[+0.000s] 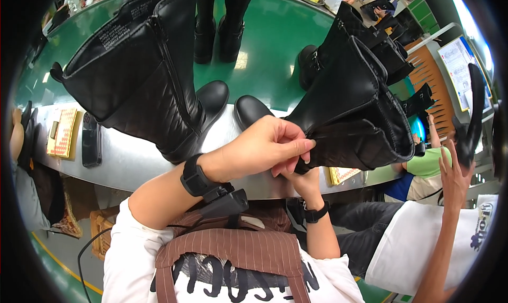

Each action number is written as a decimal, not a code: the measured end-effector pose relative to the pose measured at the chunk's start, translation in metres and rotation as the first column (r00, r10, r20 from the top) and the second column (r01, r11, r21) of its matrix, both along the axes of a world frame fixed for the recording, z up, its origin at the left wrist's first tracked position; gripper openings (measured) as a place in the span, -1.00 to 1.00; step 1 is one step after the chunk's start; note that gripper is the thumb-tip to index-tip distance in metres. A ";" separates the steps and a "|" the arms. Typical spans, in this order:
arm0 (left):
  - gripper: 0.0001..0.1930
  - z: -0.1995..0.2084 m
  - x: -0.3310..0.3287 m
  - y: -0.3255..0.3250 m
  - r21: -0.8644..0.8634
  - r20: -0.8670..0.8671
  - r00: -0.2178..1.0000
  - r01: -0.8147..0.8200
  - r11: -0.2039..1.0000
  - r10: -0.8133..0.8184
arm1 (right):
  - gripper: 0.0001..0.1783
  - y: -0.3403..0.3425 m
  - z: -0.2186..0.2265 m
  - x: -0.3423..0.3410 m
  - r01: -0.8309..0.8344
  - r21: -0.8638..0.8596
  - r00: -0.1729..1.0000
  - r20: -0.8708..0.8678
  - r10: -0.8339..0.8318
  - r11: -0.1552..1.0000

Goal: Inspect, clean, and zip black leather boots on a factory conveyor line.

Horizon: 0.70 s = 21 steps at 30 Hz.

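Green table (275, 44) spans the background. At left, a phone (91, 140) lies near one boot (143, 91), apparently zipped. The left hand (267, 147) pinches, and the right hand (307, 187) (fingers hidden, grip uncertain) sits at, a second boot (338, 91) at right, its zip (360, 109) seemingly unfinished. More boots (330, 39) crowd behind.

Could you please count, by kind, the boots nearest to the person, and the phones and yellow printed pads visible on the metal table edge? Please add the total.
Nearest black boots: 2 (left one, right one)
Phones: 1
Yellow pads: 2 (left one; right one, partly hidden)
Total: 5
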<state>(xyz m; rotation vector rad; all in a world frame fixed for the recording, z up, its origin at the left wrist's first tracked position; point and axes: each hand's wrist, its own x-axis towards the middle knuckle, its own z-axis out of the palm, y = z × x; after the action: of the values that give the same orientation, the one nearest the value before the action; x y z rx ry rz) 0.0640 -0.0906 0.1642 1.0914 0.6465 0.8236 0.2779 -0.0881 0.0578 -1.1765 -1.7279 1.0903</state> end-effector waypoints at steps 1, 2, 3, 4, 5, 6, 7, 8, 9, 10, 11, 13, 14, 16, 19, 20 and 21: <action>-0.67 0.001 0.001 0.000 0.020 -0.030 1.000 -0.001 1.000 0.001 | -0.40 -0.003 0.005 0.000 -0.029 0.033 1.000 0.007 0.029 0.999; -0.66 0.002 0.001 0.000 0.022 -0.052 0.999 -0.002 1.000 0.003 | -0.30 -0.004 0.019 0.005 -0.074 0.094 0.997 0.006 0.073 0.993; -0.66 0.003 0.001 0.001 0.031 -0.051 0.999 -0.007 0.999 0.009 | -0.26 -0.007 0.035 0.011 -0.032 0.063 0.976 -0.211 0.044 0.997; -0.66 0.004 0.002 0.002 0.026 -0.061 0.998 -0.024 0.999 0.026 | -0.22 -0.010 0.052 0.013 0.001 0.023 0.908 -0.418 0.009 1.000; -0.66 0.002 0.005 0.002 0.014 -0.071 0.997 -0.030 0.999 0.031 | -0.28 -0.013 0.074 0.007 0.061 0.116 0.870 -0.493 0.004 0.991; -0.66 0.000 0.006 0.001 0.012 -0.072 0.997 -0.029 1.000 0.029 | -0.33 -0.012 0.092 -0.003 0.125 0.201 0.823 -0.567 0.012 0.972; -0.67 -0.001 0.008 0.002 0.042 -0.075 0.996 -0.041 0.998 0.044 | -0.33 -0.010 0.101 -0.010 0.133 0.200 0.825 -0.566 0.004 0.971; -0.68 -0.001 0.011 0.004 0.076 -0.079 0.995 -0.054 0.996 0.059 | -0.42 -0.006 0.108 -0.016 0.310 0.248 0.873 -0.456 -0.172 0.918; -0.68 -0.003 0.013 0.005 0.080 -0.079 0.995 -0.049 0.996 0.056 | -0.51 -0.001 0.114 -0.021 0.461 0.316 0.869 -0.349 -0.350 0.829; -0.69 -0.006 0.013 0.005 0.091 -0.060 0.995 -0.080 0.993 0.086 | -0.65 0.002 0.119 -0.025 0.465 0.362 0.871 -0.349 -0.345 0.808; -0.70 -0.007 0.014 0.006 0.104 -0.038 0.992 -0.113 0.988 0.118 | -0.65 0.005 0.118 -0.028 0.466 0.367 0.871 -0.351 -0.344 0.805; -0.70 -0.004 0.015 0.007 0.111 -0.049 0.992 -0.108 0.988 0.114 | -0.71 0.010 0.115 -0.031 0.529 0.378 0.832 -0.408 -0.376 0.760; -0.70 -0.004 0.013 0.006 0.108 -0.064 0.992 -0.103 0.989 0.110 | -0.65 0.008 0.116 -0.032 0.486 0.355 0.855 -0.385 -0.348 0.799; -0.70 -0.005 0.012 0.005 0.105 -0.052 0.992 -0.113 0.988 0.119 | -0.59 0.002 0.110 -0.026 0.345 0.287 0.894 -0.391 -0.219 0.894; -0.70 -0.009 0.009 0.001 0.086 -0.024 0.991 -0.130 0.988 0.133 | -0.46 0.007 0.080 -0.004 -0.093 0.230 0.972 -0.189 0.139 0.969; -0.69 -0.009 0.011 0.002 0.063 -0.006 0.991 -0.135 0.989 0.135 | -0.43 0.006 0.071 -0.004 -0.100 0.216 0.991 -0.064 0.116 0.971; -0.69 -0.005 0.014 0.000 0.073 -0.005 0.991 -0.136 0.988 0.137 | -0.39 0.002 0.062 -0.005 -0.099 0.200 0.994 0.063 0.088 0.975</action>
<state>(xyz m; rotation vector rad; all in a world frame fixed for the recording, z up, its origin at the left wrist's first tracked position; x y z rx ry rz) 0.0780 -0.0908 0.1587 1.1262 0.7099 0.9664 0.2727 -0.0866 0.1196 -1.0139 -1.9039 0.9185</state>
